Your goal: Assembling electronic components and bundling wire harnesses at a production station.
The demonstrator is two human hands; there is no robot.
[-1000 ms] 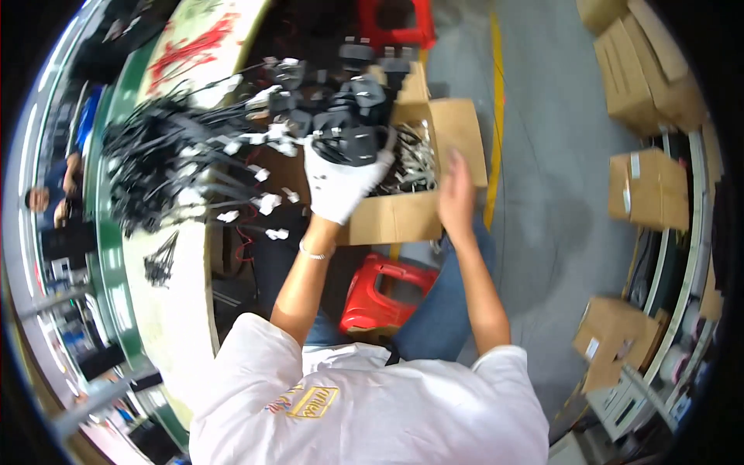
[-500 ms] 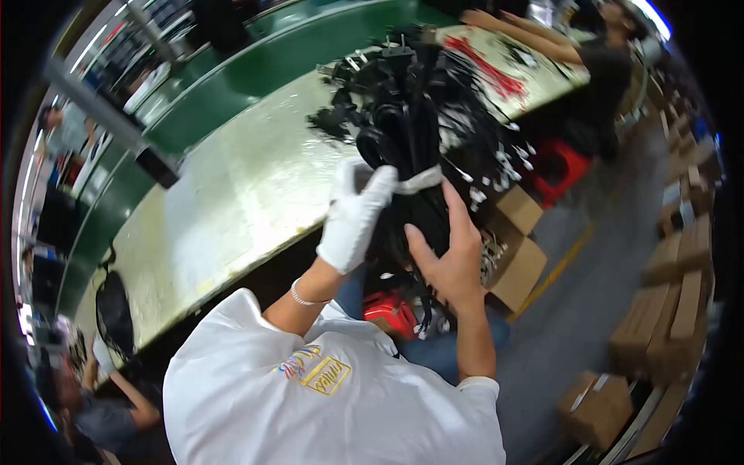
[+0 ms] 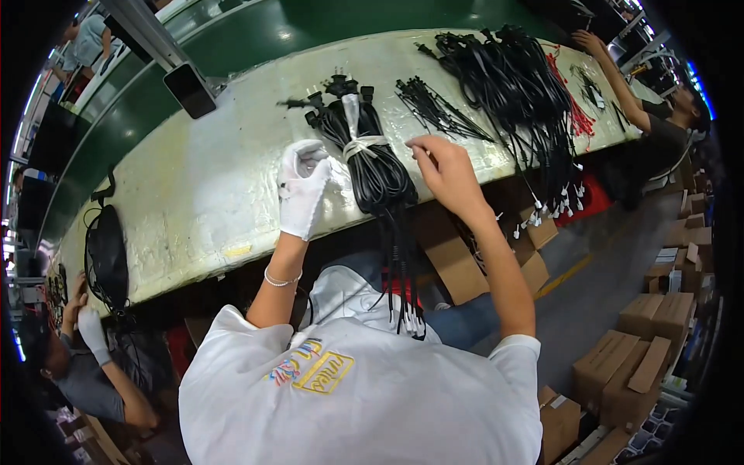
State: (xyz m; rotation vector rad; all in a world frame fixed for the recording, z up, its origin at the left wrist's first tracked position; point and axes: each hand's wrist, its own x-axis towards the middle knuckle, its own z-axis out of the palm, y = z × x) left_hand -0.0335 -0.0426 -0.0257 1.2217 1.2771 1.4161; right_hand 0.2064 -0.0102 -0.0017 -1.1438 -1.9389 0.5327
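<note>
A bundle of black power cords (image 3: 381, 180) lies on the table between my hands, gathered by a whitish tie (image 3: 363, 146). Its plugs point to the far side, and its thin leads with white connectors hang over the front edge toward my lap. My left hand (image 3: 304, 190), in a white glove, is just left of the bundle, its fingers loosely curved with a gap inside and nothing seen in them. On the other side, my bare right hand (image 3: 451, 177) hovers with bent fingers, thumb and forefinger slightly apart, not touching the cords.
Right of the bundle lie a small group of thin black cables (image 3: 438, 108), a large heap of black cords (image 3: 504, 85) and red wires (image 3: 577, 116). Cardboard boxes (image 3: 457, 271) stand below the table edge. A black monitor-like box (image 3: 190, 91) hangs on a post. Co-workers sit at both sides.
The cord bundle, held up between my hands before, now lies on the table. Both hands have let go and drawn apart to either side. The view has shifted too.
</note>
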